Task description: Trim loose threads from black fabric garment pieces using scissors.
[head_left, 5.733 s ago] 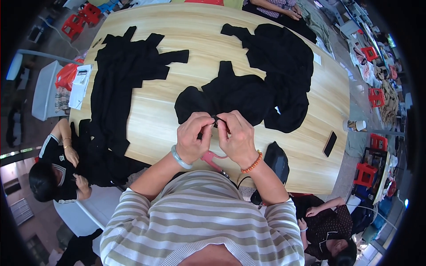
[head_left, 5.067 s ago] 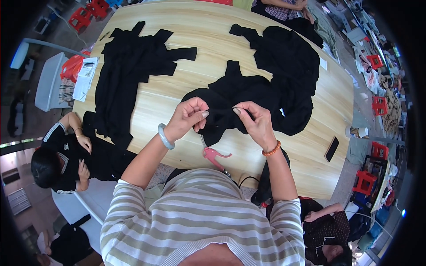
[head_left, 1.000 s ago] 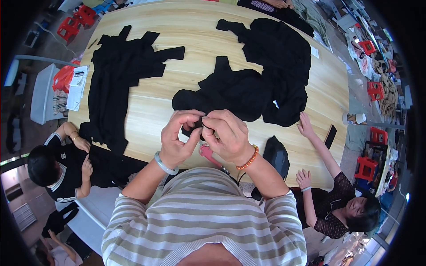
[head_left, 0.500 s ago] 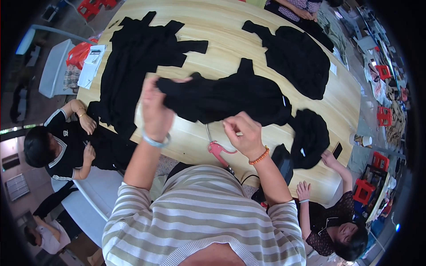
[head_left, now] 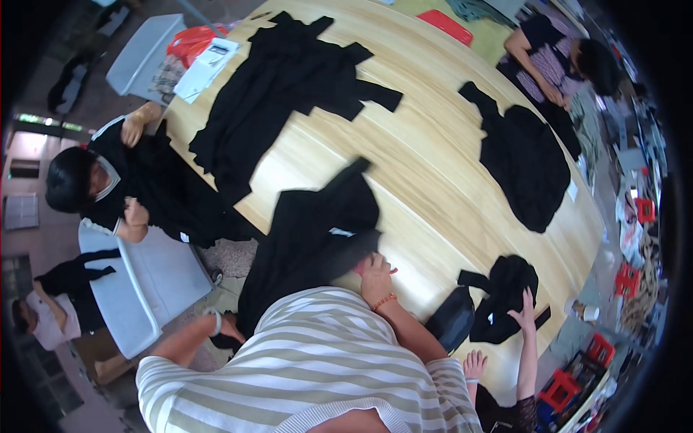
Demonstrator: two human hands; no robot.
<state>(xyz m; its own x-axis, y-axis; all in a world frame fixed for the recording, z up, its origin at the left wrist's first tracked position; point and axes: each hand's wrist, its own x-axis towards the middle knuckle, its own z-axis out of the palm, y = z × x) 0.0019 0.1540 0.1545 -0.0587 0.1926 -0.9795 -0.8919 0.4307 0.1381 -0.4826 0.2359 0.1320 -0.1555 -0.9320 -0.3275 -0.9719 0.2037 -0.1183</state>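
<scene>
A black knit garment [head_left: 289, 238] with a small white label lies in front of me, one end spread on the table and the other hanging over the near edge. Down at its hanging end, my left hand [head_left: 229, 329] is closed on the cloth, its fingers partly hidden. My right hand [head_left: 376, 280] is wrapped round a red air blow gun [head_left: 359, 267] at the table's near edge. Most of the gun is covered by that hand and the garment, and its nozzle does not show.
The wooden table [head_left: 426, 209] carries a pile of black garments [head_left: 267, 101] far left and another black garment [head_left: 527, 159] far right. A co-worker's hand touches a small black garment [head_left: 514, 289]. A dark object [head_left: 451, 317] stands right of me. Others sit left and far right; a grey bin [head_left: 155, 289] stands left.
My right hand has taken hold of the air gun. My left hand has moved down and left, drawing the garment toward the near edge. The view has shifted and turned.
</scene>
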